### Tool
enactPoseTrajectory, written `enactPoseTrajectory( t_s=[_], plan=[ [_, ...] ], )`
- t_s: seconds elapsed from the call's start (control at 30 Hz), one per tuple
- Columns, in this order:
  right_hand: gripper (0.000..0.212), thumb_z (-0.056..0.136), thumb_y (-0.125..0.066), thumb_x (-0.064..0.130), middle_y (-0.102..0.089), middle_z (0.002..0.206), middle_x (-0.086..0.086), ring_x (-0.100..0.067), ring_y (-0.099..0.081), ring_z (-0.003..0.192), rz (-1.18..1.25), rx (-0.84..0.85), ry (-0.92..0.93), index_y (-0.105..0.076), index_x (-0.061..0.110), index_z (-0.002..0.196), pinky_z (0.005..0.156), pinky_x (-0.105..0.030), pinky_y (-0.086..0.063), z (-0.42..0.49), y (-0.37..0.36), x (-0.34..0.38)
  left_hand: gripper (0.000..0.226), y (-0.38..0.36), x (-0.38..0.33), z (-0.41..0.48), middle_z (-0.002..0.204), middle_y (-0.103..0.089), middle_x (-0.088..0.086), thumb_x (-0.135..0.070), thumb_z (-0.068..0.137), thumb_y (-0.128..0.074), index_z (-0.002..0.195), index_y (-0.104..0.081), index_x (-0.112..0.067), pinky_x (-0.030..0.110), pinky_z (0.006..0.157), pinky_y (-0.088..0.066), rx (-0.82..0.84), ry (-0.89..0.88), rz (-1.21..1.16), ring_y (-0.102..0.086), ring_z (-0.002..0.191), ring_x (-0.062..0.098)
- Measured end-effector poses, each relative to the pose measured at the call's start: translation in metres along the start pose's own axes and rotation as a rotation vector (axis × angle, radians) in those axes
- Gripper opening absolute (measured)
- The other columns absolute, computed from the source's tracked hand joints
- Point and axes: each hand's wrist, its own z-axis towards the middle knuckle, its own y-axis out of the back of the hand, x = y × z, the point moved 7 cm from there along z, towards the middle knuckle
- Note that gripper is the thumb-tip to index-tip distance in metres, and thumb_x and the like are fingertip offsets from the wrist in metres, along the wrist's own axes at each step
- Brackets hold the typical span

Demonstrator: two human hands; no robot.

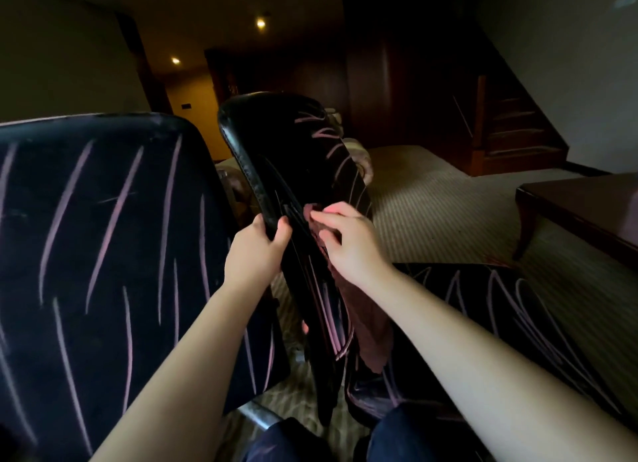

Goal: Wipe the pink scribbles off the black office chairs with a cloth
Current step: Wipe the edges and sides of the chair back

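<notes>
Maroon cloth (366, 311) in curled right grip (347, 242)

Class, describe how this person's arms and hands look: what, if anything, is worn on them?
The left arm and right arm are bare up to the frame's edge: no sleeves show. The left hand and right hand wear no gloves, and no ring, watch or bracelet shows.

Dark wooden table (580, 202) on striped carpet (448, 202), wooden staircase (514, 127) beyond, two ceiling spotlights (261, 23).
</notes>
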Motion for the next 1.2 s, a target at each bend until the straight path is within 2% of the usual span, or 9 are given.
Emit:
enactPoseTrajectory(
  t_s=[0.17,0.27,0.33,0.47,0.6,0.8,0.9,1.03,1.2],
  plan=[
    [0.033,0.09,-0.056,0.003,-0.06,0.109,0.003,-0.013,-0.06,0.095,-0.036,0.07,-0.111,-0.068,0.015,0.118,0.082,-0.011,-0.04,-0.056,-0.01,-0.045,0.041,0.002,-0.005,-0.006,0.066,-0.066,0.011,-0.05,0.095,-0.04,0.112,-0.053,-0.015,0.042,0.06,-0.058,0.029,0.03,-0.021,-0.064,0.048,0.019],
    [0.031,0.089,-0.059,0.004,-0.061,0.102,0.01,-0.01,-0.063,0.094,-0.008,0.133,-0.22,-0.071,0.019,0.113,0.075,-0.002,-0.036,-0.067,-0.01,-0.068,0.056,0.001,-0.004,-0.007,0.063,-0.066,0.008,-0.054,0.094,-0.04,0.128,-0.05,-0.01,0.037,0.058,-0.058,0.023,0.043,-0.036,-0.063,0.046,0.013],
    [0.033,0.088,-0.059,0.002,-0.06,0.101,0.011,-0.008,-0.062,0.095,0.05,0.094,-0.249,-0.07,0.018,0.114,0.076,0.003,-0.033,-0.057,-0.003,-0.065,0.062,0.001,-0.001,-0.009,0.061,-0.065,0.005,-0.058,0.093,-0.041,0.126,-0.051,-0.007,0.034,0.055,-0.055,0.03,0.033,-0.039,-0.063,0.046,0.011],
    [0.04,0.091,-0.058,0.006,-0.058,0.116,0.008,-0.008,-0.059,0.105,0.114,-0.038,-0.111,-0.061,0.02,0.128,0.087,-0.008,-0.038,-0.021,0.016,-0.025,0.054,0.0,0.005,-0.013,0.062,-0.066,0.003,-0.071,0.084,-0.043,0.089,-0.057,-0.019,0.045,0.063,-0.057,0.042,-0.021,0.018,-0.065,0.055,0.018],
    [0.046,0.095,-0.053,0.019,-0.049,0.126,0.007,-0.01,-0.049,0.114,-0.069,0.022,0.035,-0.048,0.029,0.14,0.086,-0.024,-0.046,-0.009,-0.003,-0.008,0.054,-0.014,0.013,-0.021,0.062,-0.065,0.001,-0.07,0.084,-0.044,0.081,-0.055,-0.017,0.044,0.061,-0.055,0.035,-0.04,0.08,-0.064,0.055,0.016],
    [0.037,0.082,-0.058,0.008,-0.06,0.095,0.005,-0.01,-0.062,0.069,0.149,-0.144,-0.15,-0.069,0.019,0.116,0.062,-0.02,-0.047,-0.078,-0.021,-0.072,0.042,-0.023,0.014,-0.022,0.061,-0.064,0.011,-0.054,0.09,-0.046,0.081,-0.053,-0.013,0.049,0.054,-0.052,0.01,-0.077,0.053,-0.063,0.051,0.026],
    [0.035,0.083,-0.062,0.008,-0.061,0.097,0.006,-0.017,-0.064,0.074,0.137,-0.163,-0.162,-0.07,0.02,0.115,0.064,-0.033,-0.052,-0.069,-0.015,-0.067,0.054,-0.024,0.014,-0.022,0.064,-0.065,0.016,-0.063,0.083,-0.04,0.079,-0.053,-0.01,0.051,0.052,-0.051,-0.017,-0.077,0.016,-0.063,0.053,0.03],
    [0.04,0.089,-0.056,0.011,-0.055,0.112,0.004,-0.013,-0.058,0.097,0.117,-0.135,-0.021,-0.062,0.021,0.127,0.075,-0.023,-0.05,-0.033,-0.013,-0.027,0.053,-0.024,0.013,-0.027,0.064,-0.061,0.019,-0.06,0.083,-0.042,0.074,-0.05,-0.008,0.052,0.051,-0.049,-0.06,-0.084,-0.013,-0.061,0.055,0.033],
    [0.035,0.083,-0.057,-0.002,-0.061,0.102,0.001,-0.016,-0.063,0.092,0.227,-0.332,-0.175,-0.071,0.013,0.111,0.08,-0.016,-0.049,-0.074,-0.02,-0.066,0.048,-0.024,0.012,-0.031,0.066,-0.058,0.025,-0.055,0.087,-0.047,0.069,-0.042,-0.011,0.053,0.049,-0.048,-0.07,-0.066,-0.037,-0.061,0.059,0.04]
  ],
)
